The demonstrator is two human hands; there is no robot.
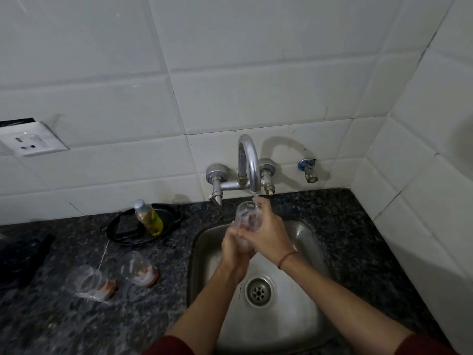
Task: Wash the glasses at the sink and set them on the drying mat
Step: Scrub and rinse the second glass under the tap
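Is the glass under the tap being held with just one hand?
No, both the left hand and the right hand grip the glass beneath the tap, over the sink.

no readable text anywhere, bottle (149, 218) label yellow-green but too blurred to read

We see the sink (302, 326) set into the tabletop (76, 319), with the tap (249, 162) on the wall behind it. Both hands hold a glass (247, 216) over the sink, under the spout. Left of the sink, two glasses (89, 281) (138, 269) stand on the tabletop; behind them a bottle (148, 216) lies in a pan (166, 219).
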